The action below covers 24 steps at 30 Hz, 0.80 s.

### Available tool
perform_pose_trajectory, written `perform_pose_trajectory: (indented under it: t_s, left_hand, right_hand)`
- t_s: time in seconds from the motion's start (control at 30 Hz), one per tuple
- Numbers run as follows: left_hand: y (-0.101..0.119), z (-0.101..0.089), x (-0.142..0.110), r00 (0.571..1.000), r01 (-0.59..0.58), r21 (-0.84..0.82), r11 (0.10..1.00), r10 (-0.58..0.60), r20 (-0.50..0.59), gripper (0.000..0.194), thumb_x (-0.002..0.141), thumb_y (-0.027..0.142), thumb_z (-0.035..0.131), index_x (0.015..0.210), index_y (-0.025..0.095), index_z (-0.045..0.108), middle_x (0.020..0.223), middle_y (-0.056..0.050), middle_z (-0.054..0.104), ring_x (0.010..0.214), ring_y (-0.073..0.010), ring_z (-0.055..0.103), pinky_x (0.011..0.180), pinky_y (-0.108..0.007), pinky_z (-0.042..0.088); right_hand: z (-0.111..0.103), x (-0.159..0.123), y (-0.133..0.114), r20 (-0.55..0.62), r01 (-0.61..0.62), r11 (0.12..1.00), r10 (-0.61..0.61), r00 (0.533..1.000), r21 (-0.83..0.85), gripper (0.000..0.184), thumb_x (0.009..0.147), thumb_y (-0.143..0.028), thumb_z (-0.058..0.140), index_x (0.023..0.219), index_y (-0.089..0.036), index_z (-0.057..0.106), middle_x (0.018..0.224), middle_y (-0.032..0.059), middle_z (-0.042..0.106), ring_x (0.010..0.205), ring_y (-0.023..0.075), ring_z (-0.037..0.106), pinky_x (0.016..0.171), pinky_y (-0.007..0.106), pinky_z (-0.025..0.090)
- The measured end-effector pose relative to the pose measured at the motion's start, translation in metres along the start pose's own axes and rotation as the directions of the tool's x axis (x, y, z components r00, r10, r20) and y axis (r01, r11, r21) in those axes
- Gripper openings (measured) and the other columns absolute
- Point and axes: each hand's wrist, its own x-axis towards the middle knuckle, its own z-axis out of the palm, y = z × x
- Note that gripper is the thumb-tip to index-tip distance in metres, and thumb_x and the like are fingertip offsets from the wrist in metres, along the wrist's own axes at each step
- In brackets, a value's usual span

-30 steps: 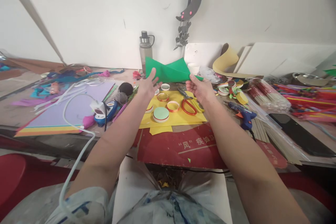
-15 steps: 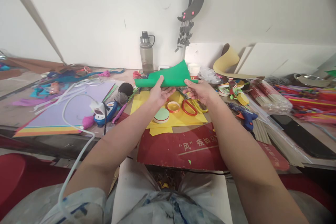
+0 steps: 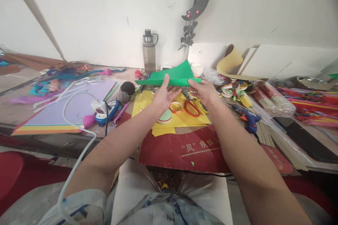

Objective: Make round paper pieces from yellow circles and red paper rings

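Observation:
A sheet of green paper (image 3: 174, 72) is held up over the table, its near edge curled or folded over. My left hand (image 3: 165, 96) grips that near edge at the middle, thumb on top and fingers beneath. At the right end, my right hand (image 3: 204, 91) pinches the same edge between thumb and fingers. Below them lies yellow paper (image 3: 142, 107). On it rest red-handled scissors (image 3: 192, 108), an orange paper ring (image 3: 176, 107) and a round piece with a pale green top (image 3: 166, 116), partly behind my left wrist.
A water bottle (image 3: 149, 54) stands by the wall. A blue glue gun (image 3: 250, 119) and a black phone (image 3: 303, 139) lie right. Purple paper (image 3: 71, 103), a white cable (image 3: 66, 110) and a blue power strip (image 3: 107, 114) are left. A red board (image 3: 163, 149) covers the front edge.
My left hand has slid slightly right along the green paper's near edge, its thumb more upright. The curled edge looks flatter at the left. The whole view has shifted a little.

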Motion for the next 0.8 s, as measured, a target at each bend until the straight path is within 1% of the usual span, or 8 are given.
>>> perform_pose_trajectory:
  t_s: [0.1,0.17,0.3,0.4,0.53,0.6,0.67,0.8]
  left_hand:
    - [-0.001,0.001,-0.001,1.0,0.0,0.009,1.0,0.0,0.0,0.054,0.089,0.037,0.089,0.136,0.022,0.068,0.13,-0.014,0.078,0.122,-0.0258,0.076,0.106,-0.04,0.067]
    - [-0.001,0.001,-0.001,1.0,-0.006,0.011,1.0,0.006,-0.011,0.051,0.088,0.031,0.089,0.134,0.02,0.068,0.13,-0.014,0.078,0.121,-0.0255,0.077,0.106,-0.04,0.067]
    - [0.0,0.0,0.001,0.997,-0.041,0.02,0.999,0.042,-0.059,0.032,0.092,0.025,0.085,0.119,0.016,0.07,0.128,-0.015,0.079,0.114,-0.0242,0.079,0.103,-0.039,0.067]
    - [0.001,-0.002,0.003,0.993,-0.055,0.033,0.998,0.058,-0.102,0.027,0.092,0.024,0.085,0.112,0.015,0.071,0.125,-0.015,0.08,0.11,-0.0239,0.08,0.101,-0.039,0.068]
    - [0.003,-0.002,0.004,0.991,-0.07,0.033,0.997,0.073,-0.11,0.033,0.089,0.025,0.088,0.115,0.015,0.072,0.121,-0.014,0.081,0.109,-0.0231,0.081,0.102,-0.037,0.067]
    - [0.002,-0.001,0.003,0.993,-0.057,0.024,0.998,0.059,-0.1,0.036,0.088,0.026,0.089,0.117,0.015,0.072,0.119,-0.014,0.082,0.108,-0.0232,0.081,0.103,-0.038,0.067]
    - [0.001,0.0,0.001,0.997,-0.025,0.021,0.999,0.027,-0.079,0.037,0.088,0.028,0.089,0.117,0.013,0.073,0.114,-0.015,0.082,0.104,-0.0231,0.082,0.104,-0.039,0.066]
    - [-0.002,0.002,-0.004,0.998,0.053,0.045,0.998,-0.051,-0.044,0.024,0.092,0.024,0.085,0.108,0.01,0.074,0.096,-0.013,0.082,0.091,-0.0204,0.082,0.106,-0.039,0.065]
  right_hand:
    - [0.0,-0.002,-0.001,0.01,-0.033,0.998,0.033,0.999,0.045,0.032,0.065,-0.024,0.1,0.08,-0.018,0.072,0.067,-0.0053,0.073,0.056,0.0079,0.063,0.052,0.017,0.054]
    - [0.001,-0.003,-0.003,0.018,-0.072,0.995,0.071,0.997,0.076,0.033,0.065,-0.019,0.1,0.081,-0.018,0.071,0.067,-0.0054,0.073,0.055,0.0076,0.063,0.051,0.017,0.054]
    - [0.004,-0.007,-0.006,0.039,-0.13,0.987,0.127,0.991,0.094,0.029,0.072,-0.012,0.095,0.08,-0.018,0.067,0.067,-0.0053,0.071,0.055,0.0073,0.064,0.05,0.017,0.056]
    - [0.007,-0.012,-0.006,0.073,-0.134,0.986,0.127,0.989,0.095,0.032,0.072,-0.013,0.096,0.079,-0.019,0.064,0.066,-0.0061,0.069,0.056,0.0073,0.065,0.051,0.016,0.057]
    - [0.011,-0.019,-0.004,0.136,-0.109,0.987,0.093,0.986,0.114,0.039,0.07,-0.019,0.1,0.08,-0.02,0.063,0.067,-0.006,0.07,0.059,0.0081,0.067,0.053,0.015,0.058]
    - [0.013,-0.02,-0.003,0.129,-0.091,0.987,0.073,0.989,0.134,0.043,0.069,-0.021,0.101,0.08,-0.021,0.06,0.068,-0.0061,0.071,0.059,0.0087,0.068,0.053,0.016,0.059]
    - [0.013,-0.018,-0.002,0.095,-0.082,0.985,0.067,0.993,0.154,0.044,0.071,-0.018,0.1,0.08,-0.022,0.057,0.066,-0.0064,0.07,0.058,0.0088,0.068,0.052,0.016,0.059]
    - [0.014,-0.015,-0.003,0.042,-0.098,0.981,0.093,0.995,0.165,0.035,0.083,-0.006,0.088,0.078,-0.02,0.056,0.06,-0.005,0.068,0.053,0.0074,0.065,0.05,0.015,0.058]
